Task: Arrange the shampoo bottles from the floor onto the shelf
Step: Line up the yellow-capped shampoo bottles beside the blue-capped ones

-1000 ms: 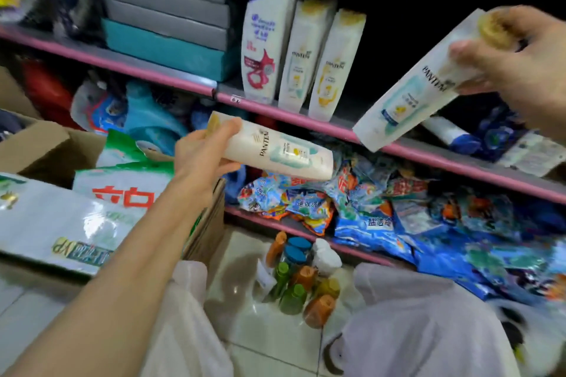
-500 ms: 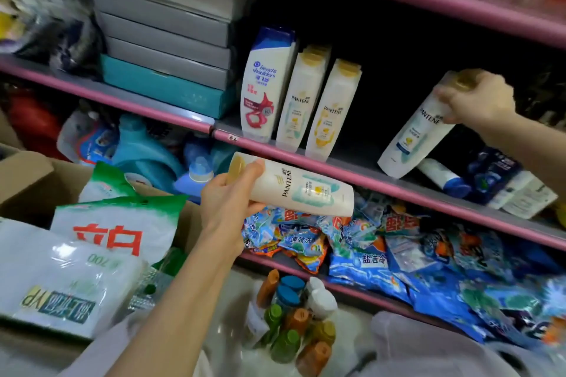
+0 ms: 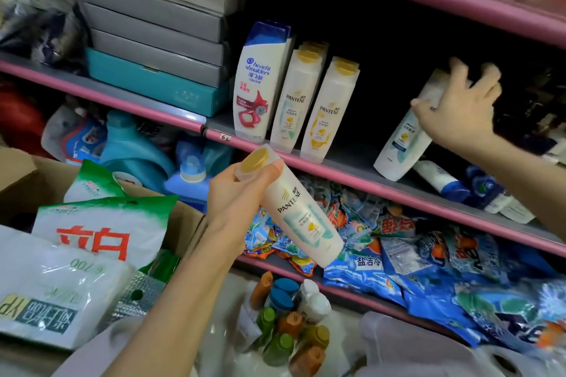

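My left hand (image 3: 235, 193) grips a white Pantene bottle (image 3: 303, 217) near its gold cap, tilted, in front of the pink-edged middle shelf (image 3: 337, 174). My right hand (image 3: 459, 113) reaches into that shelf and holds the top of a second white Pantene bottle (image 3: 401, 144), whose base rests on the shelf board. Further left on the same shelf stand a Head & Shoulders bottle (image 3: 257, 82) and two rows of Pantene bottles (image 3: 327, 113). A cluster of small capped bottles (image 3: 291, 315) sits on the floor below.
Stacked grey and teal boxes (image 3: 153, 24) fill the shelf's left part. A white-and-blue bottle (image 3: 441, 180) lies on its side under my right forearm. Blue detergent packets (image 3: 428, 269) crowd the lower shelf. A cardboard box (image 3: 18, 174) with detergent bags (image 3: 101, 232) stands at left.
My right hand carried its bottle down onto the shelf and stood it there. My left hand lifted its bottle and turned it from lying sideways to cap-up.
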`<state>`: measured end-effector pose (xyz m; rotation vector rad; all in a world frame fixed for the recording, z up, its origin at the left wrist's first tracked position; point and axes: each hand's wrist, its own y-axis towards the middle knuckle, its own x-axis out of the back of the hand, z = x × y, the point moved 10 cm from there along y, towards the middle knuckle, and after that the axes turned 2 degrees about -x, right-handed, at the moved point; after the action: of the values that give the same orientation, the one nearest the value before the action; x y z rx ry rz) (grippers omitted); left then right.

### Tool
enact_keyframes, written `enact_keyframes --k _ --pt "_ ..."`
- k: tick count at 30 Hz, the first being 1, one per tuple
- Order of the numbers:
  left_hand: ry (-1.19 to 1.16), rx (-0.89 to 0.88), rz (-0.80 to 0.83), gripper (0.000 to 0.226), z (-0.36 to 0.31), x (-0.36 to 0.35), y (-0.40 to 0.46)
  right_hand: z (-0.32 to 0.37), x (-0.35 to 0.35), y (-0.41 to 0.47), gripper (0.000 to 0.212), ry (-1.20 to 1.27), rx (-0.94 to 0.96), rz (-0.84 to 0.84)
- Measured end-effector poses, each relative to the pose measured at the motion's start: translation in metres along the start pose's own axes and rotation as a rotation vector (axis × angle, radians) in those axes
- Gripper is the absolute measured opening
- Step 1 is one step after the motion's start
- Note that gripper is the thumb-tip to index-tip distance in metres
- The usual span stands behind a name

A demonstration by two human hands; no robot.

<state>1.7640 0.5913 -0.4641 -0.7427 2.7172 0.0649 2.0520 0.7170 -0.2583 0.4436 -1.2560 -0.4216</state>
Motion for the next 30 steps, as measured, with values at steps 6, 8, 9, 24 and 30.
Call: enact_keyframes --k 6,8,9,24,30 --pt "-0.127 0.038 0.158 0.035 -0.006 -0.019 -0.007 0.079 -0.096 -0.182 0.091 0.468 0.303 0.843" --pt "-0.198 0.061 0.227 0.039 -0.008 -0.025 -0.011 0.08 -0.117 -0.214 0.078 0.519 0.239 0.902" --pt "-0.211 0.07 0.257 0.039 -0.009 -0.027 -0.011 0.078 -0.121 -0.217 0.07 0.563 0.185 0.867" --pt "-0.173 0.198 0.223 0.031 0.009 -0.028 -0.012 0.067 -0.121 -0.236 0.06 0.745 0.05 0.774" --pt "-0.138 0.158 0.341 0.024 0.009 -0.05 -0.024 0.061 -0.119 -0.234 0.062 0.75 -0.022 0.793"
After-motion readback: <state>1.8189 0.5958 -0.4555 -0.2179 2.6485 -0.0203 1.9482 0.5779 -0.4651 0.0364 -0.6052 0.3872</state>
